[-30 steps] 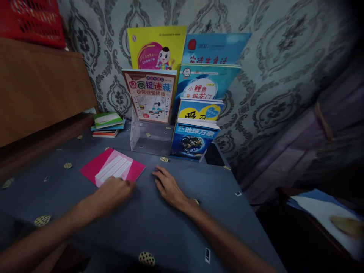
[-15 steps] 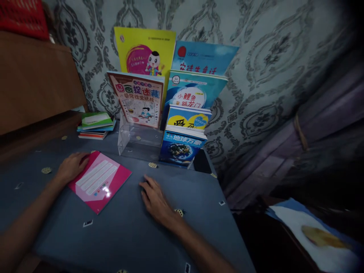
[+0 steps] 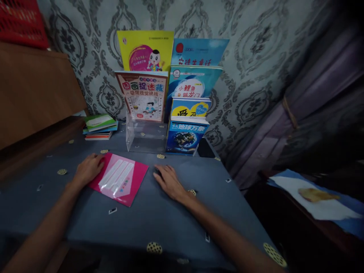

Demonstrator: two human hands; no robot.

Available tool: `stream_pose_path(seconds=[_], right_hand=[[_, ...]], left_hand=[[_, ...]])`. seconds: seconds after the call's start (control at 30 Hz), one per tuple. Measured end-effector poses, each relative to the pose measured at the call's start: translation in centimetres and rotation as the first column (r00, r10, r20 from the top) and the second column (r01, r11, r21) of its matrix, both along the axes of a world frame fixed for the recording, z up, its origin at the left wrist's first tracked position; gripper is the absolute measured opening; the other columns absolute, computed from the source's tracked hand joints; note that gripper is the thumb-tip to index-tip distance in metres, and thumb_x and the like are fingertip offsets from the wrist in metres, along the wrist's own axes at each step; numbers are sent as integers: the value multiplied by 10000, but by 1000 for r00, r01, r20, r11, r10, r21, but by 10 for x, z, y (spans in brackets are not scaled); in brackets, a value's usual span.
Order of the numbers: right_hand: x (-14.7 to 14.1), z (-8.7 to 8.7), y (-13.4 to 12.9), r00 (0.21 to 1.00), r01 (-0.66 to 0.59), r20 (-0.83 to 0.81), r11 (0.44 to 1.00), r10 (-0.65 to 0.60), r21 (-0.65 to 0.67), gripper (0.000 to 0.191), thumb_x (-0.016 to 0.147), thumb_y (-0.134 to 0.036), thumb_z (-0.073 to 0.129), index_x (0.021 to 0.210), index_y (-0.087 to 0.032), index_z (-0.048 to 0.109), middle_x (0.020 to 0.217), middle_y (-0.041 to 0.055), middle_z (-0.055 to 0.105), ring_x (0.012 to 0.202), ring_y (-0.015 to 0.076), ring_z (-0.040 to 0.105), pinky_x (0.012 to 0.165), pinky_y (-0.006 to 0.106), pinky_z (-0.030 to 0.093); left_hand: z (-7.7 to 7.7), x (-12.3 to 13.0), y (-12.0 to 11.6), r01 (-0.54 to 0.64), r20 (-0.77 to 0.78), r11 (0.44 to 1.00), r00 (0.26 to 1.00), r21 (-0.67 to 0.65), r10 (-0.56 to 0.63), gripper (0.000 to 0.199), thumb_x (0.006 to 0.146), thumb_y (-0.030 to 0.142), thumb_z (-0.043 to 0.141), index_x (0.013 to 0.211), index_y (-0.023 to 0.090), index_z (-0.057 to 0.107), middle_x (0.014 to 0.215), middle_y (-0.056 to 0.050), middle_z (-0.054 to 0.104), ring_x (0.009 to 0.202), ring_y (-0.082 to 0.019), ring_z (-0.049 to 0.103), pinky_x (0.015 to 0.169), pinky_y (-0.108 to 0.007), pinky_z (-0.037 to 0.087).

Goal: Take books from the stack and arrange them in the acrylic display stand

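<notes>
While left hand (image 3: 88,169) touches book (image 3: 118,179) edge, right hand (image 3: 170,182) apart.

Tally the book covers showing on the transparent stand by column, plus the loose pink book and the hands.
Left-column covers: 2 (yellow book, brown-bordered book)
Right-column covers: 4 (upper blue book, teal book, yellow-and-blue book, Earth book)
Pink book: 1
Hands: 2 (left hand, right hand)
Total: 9
</notes>
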State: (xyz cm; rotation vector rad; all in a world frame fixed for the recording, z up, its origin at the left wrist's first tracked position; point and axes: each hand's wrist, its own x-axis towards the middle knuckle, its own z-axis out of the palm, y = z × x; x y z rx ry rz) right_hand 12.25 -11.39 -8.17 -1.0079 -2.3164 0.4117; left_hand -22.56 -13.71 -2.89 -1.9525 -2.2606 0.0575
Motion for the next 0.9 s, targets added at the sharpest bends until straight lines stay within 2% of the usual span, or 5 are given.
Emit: stream_pose_path(seconds=[0.17, 0.3, 0.43, 0.73, 0.9], right_hand=[[2, 4, 1, 999, 48, -2, 997, -48, -52, 408, 1044, -360, 405, 1377, -172, 545, 1331, 142, 663, 1259, 243, 595, 1137, 485, 388], [3, 3, 5, 998, 64, 7, 997, -64, -46, 411, 1016, -309, 434, 1380, -152, 545, 1341, 153, 656, 1261, 257, 591, 1113, 471, 410], [10, 5, 8, 988, 139, 70, 989, -136, -41, 422, 981, -242, 462, 1384, -150, 550, 1362, 150, 643, 1291, 270, 563, 1135, 488, 375], [41, 17, 23, 953, 236, 193, 972, -233, 8, 389, 977, -215, 461, 1327, -146, 614, 1371, 162, 634, 1284, 277, 566, 1099, 460, 426], [50, 21, 25, 935, 234, 261, 971, -238, 49, 359, 999, -224, 442, 1288, -135, 636, 1347, 166, 648, 1266, 275, 581, 1082, 454, 434]], left_hand=[[2, 32, -12, 72, 80, 997, 994, -32, -69, 394, 992, 342, 367, 1227, 191, 644, 1152, -136, 682, 987, -276, 686, 774, -342, 515], [0, 63, -19, 179, 192, 984, 966, 5, -176, 343, 991, 329, 430, 1195, 167, 654, 1109, -128, 701, 992, -264, 678, 807, -327, 493], [-2, 87, -22, 196, 259, 980, 945, 34, -198, 305, 978, 265, 460, 1150, 138, 677, 1098, -148, 713, 1007, -282, 679, 819, -335, 484], [-4, 111, -8, 325, 349, 945, 881, 47, -320, 249, 948, 207, 499, 1065, 157, 714, 1014, -121, 736, 956, -254, 689, 841, -322, 485], [6, 117, -2, 437, 328, 899, 850, -1, -413, 253, 978, 223, 458, 1072, 169, 686, 1031, -108, 719, 910, -238, 679, 796, -325, 491]])
